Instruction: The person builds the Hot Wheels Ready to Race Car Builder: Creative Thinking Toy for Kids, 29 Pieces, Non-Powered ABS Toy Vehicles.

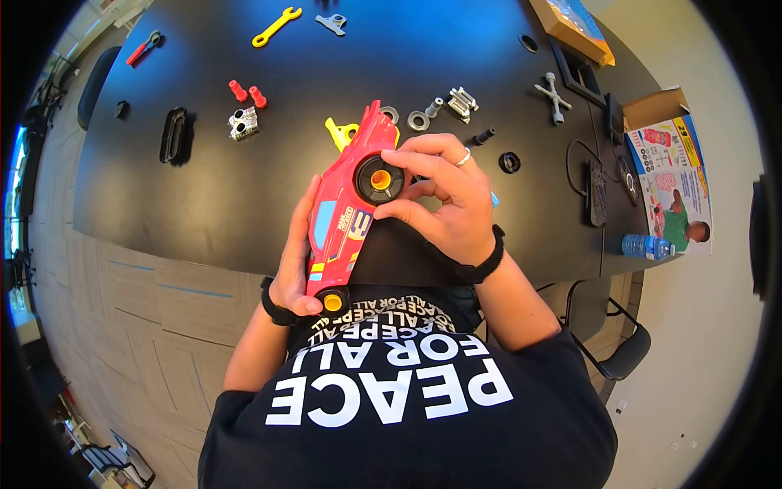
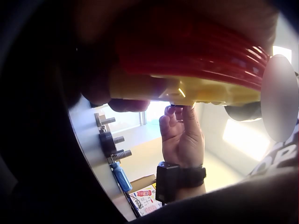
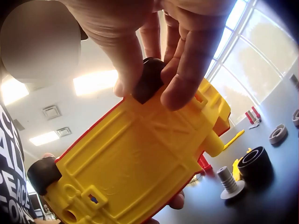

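Note:
My left hand [image 1: 293, 265] grips a red toy race car [image 1: 332, 213] along its far side, thumb near the tail end. The car is tilted, with its numbered side facing up. On that side is a black wheel [image 1: 364, 189] with a yellow hub, and my right hand [image 1: 456, 191] pinches it between thumb and fingers. A second black wheel [image 1: 342, 310] sits at the end nearest my shirt. In the right wrist view the car's yellow underside [image 3: 131, 158] shows, with thumb and fingers around the tyre [image 3: 148, 81]. The left wrist view shows the red body [image 2: 196, 56] close up.
About the black table [image 1: 220, 200] lie a yellow wrench [image 1: 277, 27], a red-handled tool [image 1: 144, 48], red pegs [image 1: 237, 91], silver engine parts [image 1: 243, 124], a black tyre [image 1: 509, 162] and a grey cross wrench [image 1: 553, 99]. At right are a water bottle [image 1: 648, 247] and a printed box [image 1: 669, 155].

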Demonstrator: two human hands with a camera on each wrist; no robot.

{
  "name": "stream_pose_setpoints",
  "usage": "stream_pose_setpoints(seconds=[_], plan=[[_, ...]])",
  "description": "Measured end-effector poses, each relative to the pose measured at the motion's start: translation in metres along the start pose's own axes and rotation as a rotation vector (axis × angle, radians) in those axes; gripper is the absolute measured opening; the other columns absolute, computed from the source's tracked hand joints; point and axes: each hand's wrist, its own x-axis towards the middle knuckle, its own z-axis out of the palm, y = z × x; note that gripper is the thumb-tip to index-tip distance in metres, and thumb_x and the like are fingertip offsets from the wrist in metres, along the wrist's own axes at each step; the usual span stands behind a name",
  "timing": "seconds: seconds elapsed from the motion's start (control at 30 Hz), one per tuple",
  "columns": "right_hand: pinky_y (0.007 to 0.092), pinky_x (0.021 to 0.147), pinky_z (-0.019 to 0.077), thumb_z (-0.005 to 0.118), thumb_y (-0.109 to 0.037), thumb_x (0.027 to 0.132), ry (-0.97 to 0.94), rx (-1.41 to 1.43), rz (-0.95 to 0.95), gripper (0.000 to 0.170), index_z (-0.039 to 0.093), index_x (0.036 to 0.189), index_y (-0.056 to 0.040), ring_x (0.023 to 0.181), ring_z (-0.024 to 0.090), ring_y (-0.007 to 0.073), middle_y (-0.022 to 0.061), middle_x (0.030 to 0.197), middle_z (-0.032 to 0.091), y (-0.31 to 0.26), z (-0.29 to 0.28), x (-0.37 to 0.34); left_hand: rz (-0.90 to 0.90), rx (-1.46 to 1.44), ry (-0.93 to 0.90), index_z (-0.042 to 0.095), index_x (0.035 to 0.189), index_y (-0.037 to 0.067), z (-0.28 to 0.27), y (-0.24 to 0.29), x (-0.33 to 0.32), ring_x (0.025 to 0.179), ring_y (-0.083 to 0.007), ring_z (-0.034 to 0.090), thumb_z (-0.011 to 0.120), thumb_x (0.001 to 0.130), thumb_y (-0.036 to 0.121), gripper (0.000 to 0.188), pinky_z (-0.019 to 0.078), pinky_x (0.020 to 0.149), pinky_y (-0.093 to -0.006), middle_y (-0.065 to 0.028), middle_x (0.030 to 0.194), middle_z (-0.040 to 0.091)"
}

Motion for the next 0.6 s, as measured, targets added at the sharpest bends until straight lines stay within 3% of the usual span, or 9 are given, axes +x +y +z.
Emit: stream_pose_setpoints(seconds=[0.3, 0.4, 0.47, 0.6], plan=[[0.0300, 0.081, 0.0702, 0.096, 0.003, 0.078, 0.130, 0.215, 0.046, 0.060, 0.075, 0.134, -0.0026, 0.100, 0.075, 0.0164, 0.0087, 0.120, 0.065, 0.011, 0.010, -0.010, -0.004, 0.019, 0.010, -0.001, 0.177, -0.001, -0.002, -0.002, -0.001, 0.163, -0.0367, 0.038, 0.090, 0.070, 0.076, 0.160, 0.0305, 0.133, -0.0491, -0.0280, 0.177, 0.028], [0.0304, 0.083, 0.0695, 0.094, 0.004, 0.080, 0.070, 0.058, 0.089, 0.058, 0.076, 0.134, -0.0020, 0.099, 0.076, 0.0171, 0.0084, 0.120, 0.065, 0.005, 0.005, -0.006, -0.008, 0.017, 0.013, -0.001, 0.177, -0.001, -0.002, -0.002, 0.000, 0.163, -0.0363, 0.038, 0.090, 0.070, 0.076, 0.160, 0.0303, 0.133, -0.0490, -0.0277, 0.177, 0.028], [0.0307, 0.085, 0.0687, 0.093, 0.004, 0.082, 0.013, -0.116, -0.178, 0.056, 0.077, 0.135, -0.0035, 0.096, 0.075, 0.0165, 0.0074, 0.118, 0.064, 0.011, 0.002, -0.002, -0.009, 0.011, 0.013, -0.001, 0.177, -0.001, -0.001, -0.002, 0.000, 0.163, -0.0360, 0.038, 0.090, 0.070, 0.076, 0.161, 0.0301, 0.133, -0.0490, -0.0273, 0.177, 0.028], [0.0301, 0.086, 0.0681, 0.092, 0.004, 0.083, 0.038, -0.028, -0.055, 0.054, 0.078, 0.135, -0.0043, 0.093, 0.073, 0.0157, 0.0073, 0.119, 0.064, 0.002, 0.006, -0.005, -0.010, 0.029, 0.017, -0.001, 0.177, 0.000, -0.001, -0.003, 0.000, 0.163, -0.0353, 0.037, 0.091, 0.069, 0.076, 0.161, 0.0297, 0.133, -0.0487, -0.0261, 0.178, 0.027]])
